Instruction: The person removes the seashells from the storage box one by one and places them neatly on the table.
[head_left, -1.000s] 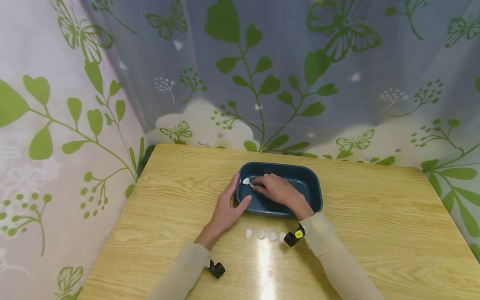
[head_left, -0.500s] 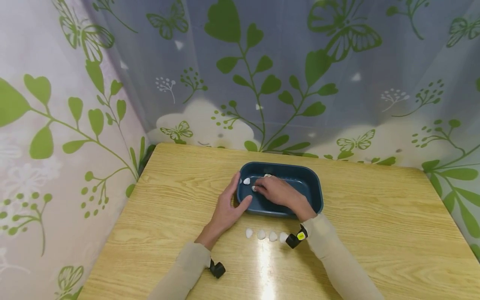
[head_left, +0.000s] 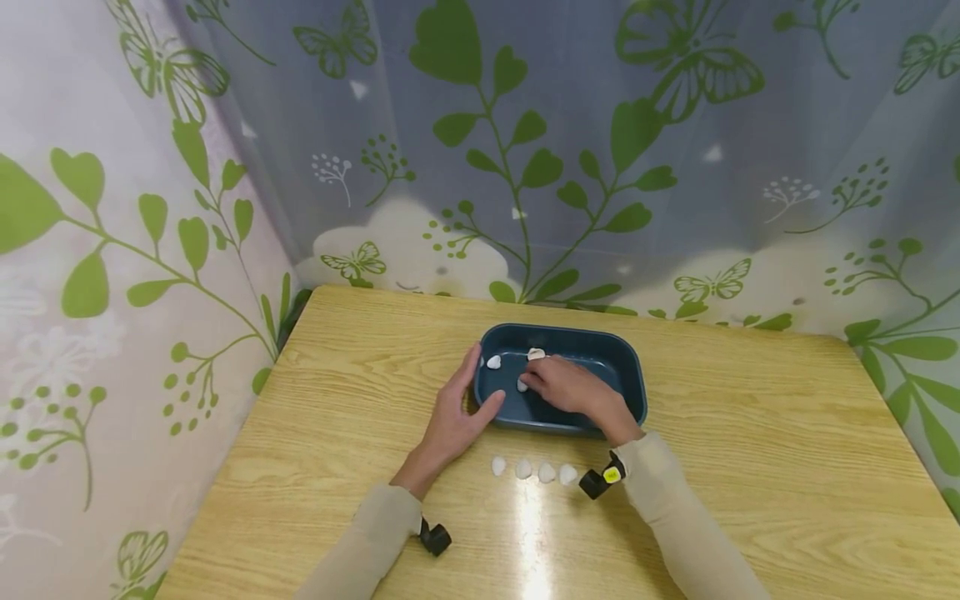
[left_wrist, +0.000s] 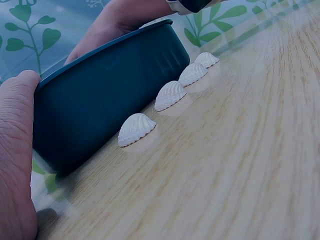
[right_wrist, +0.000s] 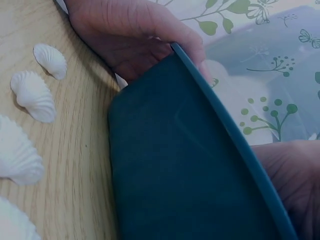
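A dark blue rectangular tub (head_left: pixel 562 425) stands on the wooden table. My left hand (head_left: pixel 452 421) rests against its left end, fingers straight along the wall and thumb at the near rim. Inside the tub, my right hand (head_left: pixel 573 387) pinches a small white seashell (head_left: pixel 522 386) between thumb and fingertips. Another white shell (head_left: pixel 493 362) lies in the tub's left corner, and a paler one (head_left: pixel 536 354) lies by the far wall behind my right hand. In the right wrist view, the tub's wall (right_wrist: pixel 185 160) hides most of my right hand.
In front of the tub, several white ribbed shells (head_left: pixel 523 469) lie in a spaced row on the table (head_left: pixel 375 375). The left wrist view shows these shells (left_wrist: pixel 136 129) close to the tub's near wall. A patterned curtain (head_left: pixel 570 167) hangs behind the table.
My right hand has moved right and slightly nearer inside the tub, and the pinched shell has moved with it. The shell by the far wall shows more. My left hand stays put.
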